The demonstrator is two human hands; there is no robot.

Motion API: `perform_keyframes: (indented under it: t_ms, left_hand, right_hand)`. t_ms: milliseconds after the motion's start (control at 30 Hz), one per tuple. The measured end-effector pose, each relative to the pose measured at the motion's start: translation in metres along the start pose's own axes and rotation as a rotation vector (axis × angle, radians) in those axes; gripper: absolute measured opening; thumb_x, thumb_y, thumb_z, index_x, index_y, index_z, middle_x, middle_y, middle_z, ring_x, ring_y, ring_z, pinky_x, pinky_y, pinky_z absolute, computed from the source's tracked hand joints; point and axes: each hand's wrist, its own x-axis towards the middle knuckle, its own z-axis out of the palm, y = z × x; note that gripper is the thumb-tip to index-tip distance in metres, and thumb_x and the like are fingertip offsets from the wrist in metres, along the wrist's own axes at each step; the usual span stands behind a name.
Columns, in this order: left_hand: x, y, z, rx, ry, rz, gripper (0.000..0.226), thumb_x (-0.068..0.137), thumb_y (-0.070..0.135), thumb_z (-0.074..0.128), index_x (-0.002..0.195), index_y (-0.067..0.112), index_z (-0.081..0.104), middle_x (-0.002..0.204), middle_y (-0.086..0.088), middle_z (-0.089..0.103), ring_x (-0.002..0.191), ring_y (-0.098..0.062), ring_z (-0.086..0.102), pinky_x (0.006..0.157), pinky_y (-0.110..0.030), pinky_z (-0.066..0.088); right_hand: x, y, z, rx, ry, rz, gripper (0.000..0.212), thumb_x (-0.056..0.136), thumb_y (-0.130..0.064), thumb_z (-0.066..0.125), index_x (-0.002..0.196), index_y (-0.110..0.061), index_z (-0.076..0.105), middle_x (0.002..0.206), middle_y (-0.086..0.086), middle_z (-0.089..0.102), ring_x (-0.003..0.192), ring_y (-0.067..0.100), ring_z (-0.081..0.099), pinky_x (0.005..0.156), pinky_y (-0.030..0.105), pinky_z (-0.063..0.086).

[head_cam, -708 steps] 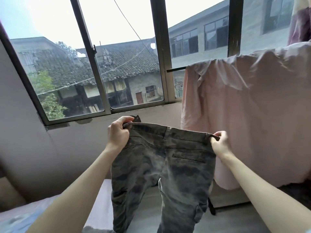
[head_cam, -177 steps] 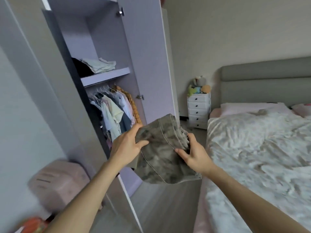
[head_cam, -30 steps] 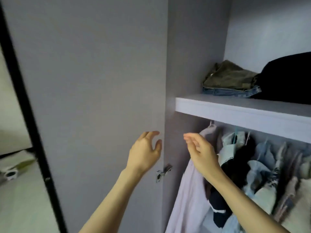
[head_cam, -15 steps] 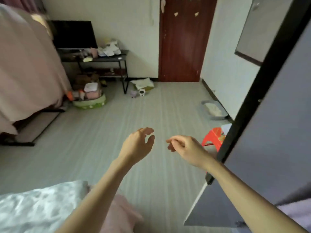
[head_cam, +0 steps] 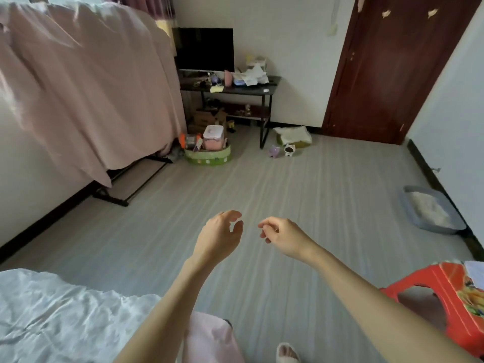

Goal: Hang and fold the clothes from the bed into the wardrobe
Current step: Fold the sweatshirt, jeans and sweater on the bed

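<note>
My left hand [head_cam: 220, 237] and my right hand [head_cam: 284, 235] hang in mid-air over the grey floor, side by side and a little apart. Both have loosely curled fingers and hold nothing. A corner of the bed [head_cam: 65, 315] with its white patterned cover shows at the lower left, and no loose garment is visible on that corner. The wardrobe is out of view.
A pink sheet [head_cam: 86, 82] hangs over a drying rack at the left. A dark desk [head_cam: 235, 87] with a monitor stands at the far wall, beside a dark red door [head_cam: 392, 69]. A grey litter tray [head_cam: 429, 209] and a red stool [head_cam: 445, 297] sit at the right.
The view has swung further left, away from the wardrobe, whose door has left the frame. Both hands stay empty, held out in front of me as before.
</note>
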Motion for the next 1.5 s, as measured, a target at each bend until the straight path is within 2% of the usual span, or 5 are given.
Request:
perform_keyframes:
  t_ms: [433, 567, 900, 1033, 1500]
  left_hand:
    - [0.194, -0.096, -0.02, -0.099, 0.241, -0.372, 0.03, 0.095, 0.027, 0.049, 0.121, 0.018, 0.059, 0.119, 0.0, 0.062, 0.111, -0.016, 0.056, 0.096, -0.031, 0.044]
    - [0.179, -0.17, -0.051, -0.087, 0.369, -0.607, 0.031, 0.094, 0.023, 0.053, 0.122, 0.011, 0.059, 0.119, -0.006, 0.063, 0.111, -0.019, 0.058, 0.095, -0.03, 0.044]
    - [0.16, -0.329, -0.147, -0.172, 0.65, -0.929, 0.03, 0.093, 0.017, 0.053, 0.121, 0.009, 0.061, 0.121, -0.006, 0.062, 0.112, -0.02, 0.058, 0.094, -0.026, 0.04]
    - [0.125, -0.39, -0.209, -0.172, 0.797, -1.052, 0.029, 0.092, 0.015, 0.052, 0.118, 0.008, 0.062, 0.119, -0.008, 0.064, 0.111, -0.022, 0.06, 0.094, -0.028, 0.044]
    - [0.006, -0.565, -0.3, -0.323, 1.078, -1.573, 0.033, 0.098, 0.023, 0.046, 0.129, 0.013, 0.053, 0.131, -0.005, 0.055, 0.118, -0.02, 0.053, 0.091, -0.029, 0.044]
  right_hand:
    - [0.286, -0.026, -0.038, -0.148, -0.173, -0.123, 0.018, 0.095, -0.015, 0.044, 0.094, -0.023, 0.06, 0.09, 0.002, 0.065, 0.094, 0.021, 0.061, 0.083, 0.027, 0.045]
    - [0.354, -0.069, 0.036, -0.219, -0.41, -0.22, 0.023, 0.096, -0.012, 0.045, 0.107, -0.008, 0.065, 0.097, 0.009, 0.066, 0.089, 0.016, 0.055, 0.082, 0.027, 0.044]
    - [0.445, -0.209, 0.232, -0.316, -0.731, -0.455, 0.018, 0.095, -0.011, 0.042, 0.094, -0.02, 0.058, 0.09, -0.001, 0.061, 0.086, 0.015, 0.053, 0.082, 0.025, 0.042]
    - [0.445, -0.29, 0.327, -0.345, -0.905, -0.589, 0.026, 0.095, -0.012, 0.04, 0.107, -0.015, 0.063, 0.093, -0.002, 0.063, 0.088, 0.014, 0.056, 0.075, 0.022, 0.041]
    - [0.443, -0.449, 0.62, -0.533, -1.295, -0.879, 0.034, 0.093, -0.013, 0.037, 0.117, -0.014, 0.062, 0.113, 0.003, 0.066, 0.105, 0.022, 0.061, 0.09, 0.03, 0.046]
